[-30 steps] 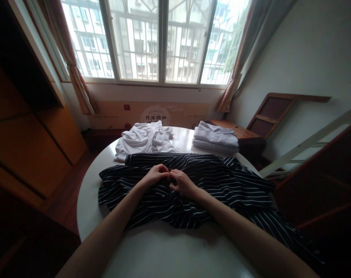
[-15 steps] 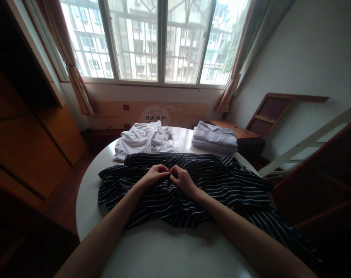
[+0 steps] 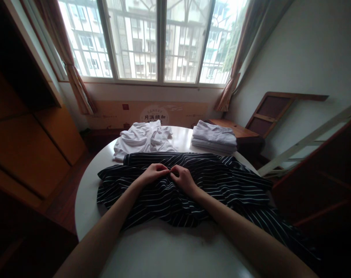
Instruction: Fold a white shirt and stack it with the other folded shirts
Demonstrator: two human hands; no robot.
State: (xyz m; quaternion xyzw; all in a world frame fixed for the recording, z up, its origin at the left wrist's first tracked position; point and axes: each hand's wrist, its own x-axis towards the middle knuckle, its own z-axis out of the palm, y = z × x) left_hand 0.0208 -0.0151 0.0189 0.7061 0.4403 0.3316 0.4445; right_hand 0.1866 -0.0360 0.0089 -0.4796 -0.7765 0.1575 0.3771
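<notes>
A black garment with white stripes [image 3: 221, 185], apparently a shirt, lies spread and wrinkled across the round white table [image 3: 152, 255]. Its right end hangs over the table's edge. My left hand [image 3: 155, 172] and my right hand [image 3: 183, 178] meet at the garment's middle, fingertips nearly touching. Both are closed in a pinch on the striped cloth. Whether a button lies between the fingertips is too small to make out.
Behind the garment lie a crumpled white garment [image 3: 143, 139] on the left and a folded white stack [image 3: 214, 138] on the right. A wooden cabinet [image 3: 33, 154] stands at left, a pale ladder-like frame [image 3: 311, 141] at right. Beyond is a barred window [image 3: 160, 42].
Both hands stay at the same spot on the striped garment, with only slight finger movement. The view has shifted a little; the garments lie as before.
</notes>
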